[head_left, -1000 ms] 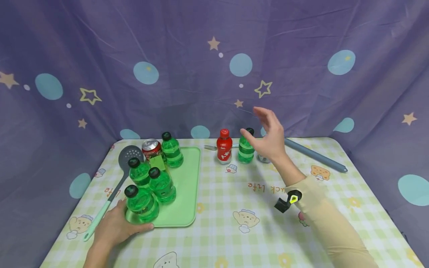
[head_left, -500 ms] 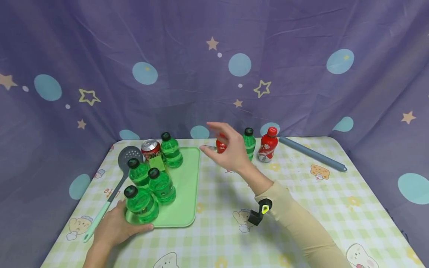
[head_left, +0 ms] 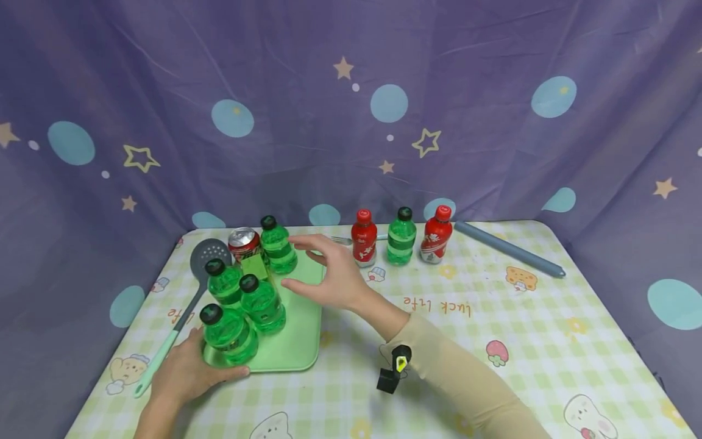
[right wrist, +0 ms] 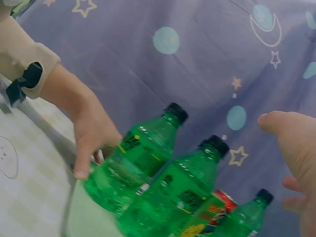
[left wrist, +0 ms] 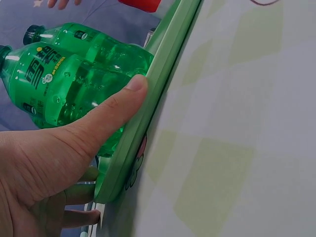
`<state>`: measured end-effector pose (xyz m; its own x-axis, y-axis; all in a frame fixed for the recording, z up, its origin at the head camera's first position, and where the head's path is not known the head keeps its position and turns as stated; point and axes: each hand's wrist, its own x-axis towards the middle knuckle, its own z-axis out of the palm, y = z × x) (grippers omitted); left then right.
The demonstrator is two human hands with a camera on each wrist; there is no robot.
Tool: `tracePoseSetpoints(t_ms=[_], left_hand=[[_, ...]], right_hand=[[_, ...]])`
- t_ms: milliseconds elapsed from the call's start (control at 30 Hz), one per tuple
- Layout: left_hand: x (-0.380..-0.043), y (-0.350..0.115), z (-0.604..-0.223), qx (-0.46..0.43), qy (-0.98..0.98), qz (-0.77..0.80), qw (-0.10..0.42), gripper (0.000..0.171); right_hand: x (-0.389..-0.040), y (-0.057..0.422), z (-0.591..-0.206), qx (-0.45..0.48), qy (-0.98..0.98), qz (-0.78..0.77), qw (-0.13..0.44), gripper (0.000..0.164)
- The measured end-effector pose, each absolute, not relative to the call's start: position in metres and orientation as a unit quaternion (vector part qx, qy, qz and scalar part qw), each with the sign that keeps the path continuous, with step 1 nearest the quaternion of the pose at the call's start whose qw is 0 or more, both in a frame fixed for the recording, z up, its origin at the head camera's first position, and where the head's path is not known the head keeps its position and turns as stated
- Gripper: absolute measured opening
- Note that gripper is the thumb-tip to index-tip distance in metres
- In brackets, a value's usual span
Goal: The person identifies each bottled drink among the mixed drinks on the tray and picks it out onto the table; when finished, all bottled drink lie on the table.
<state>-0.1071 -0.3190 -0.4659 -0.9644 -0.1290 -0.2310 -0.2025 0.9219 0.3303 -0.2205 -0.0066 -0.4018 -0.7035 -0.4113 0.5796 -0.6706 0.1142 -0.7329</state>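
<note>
My left hand (head_left: 183,372) grips the front left corner of the light green tray (head_left: 301,329), the thumb along its front rim and the other fingers by its left side. On the tray stand several green drink bottles with black caps, the front bottle (head_left: 233,338) right by that hand. A red soda can (head_left: 244,244) and a small green box (head_left: 255,267) stand among them. My right hand (head_left: 334,271) hovers over the tray's right side, thumb and fingers spread apart with nothing between them. Its fingertips are right beside the back bottle (head_left: 280,251).
Left of the tray lies a skimmer (head_left: 205,259) with a mint handle. At the back stand two red bottles, the left red bottle (head_left: 364,241) and the right red bottle (head_left: 437,236), with a green bottle (head_left: 402,239) between. A fork (head_left: 341,240) and a grey-blue rod (head_left: 507,249) lie there too.
My right hand has moved left and down from beside the back row of bottles to the tray, uncovering the red and green bottles. The left hand stays on the tray corner.
</note>
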Motion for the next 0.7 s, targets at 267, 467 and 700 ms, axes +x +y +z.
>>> tracePoseSetpoints(t_ms=[267, 467, 700], left_hand=[[-0.109, -0.319, -0.467, -0.087, 0.975, 0.174, 0.109, 0.15], [-0.109, -0.32, -0.466, -0.09, 0.974, 0.173, 0.111, 0.15], [-0.109, -0.319, -0.466, -0.088, 0.974, 0.178, 0.111, 0.149]], right_hand=[[-0.209, -0.022, -0.417, 0.375, -0.75, 0.539, 0.085, 0.065], [-0.203, -0.032, -0.427, 0.378, -0.759, 0.527, 0.065, 0.067], [-0.199, -0.04, -0.435, 0.378, -0.773, 0.505, 0.061, 0.07]])
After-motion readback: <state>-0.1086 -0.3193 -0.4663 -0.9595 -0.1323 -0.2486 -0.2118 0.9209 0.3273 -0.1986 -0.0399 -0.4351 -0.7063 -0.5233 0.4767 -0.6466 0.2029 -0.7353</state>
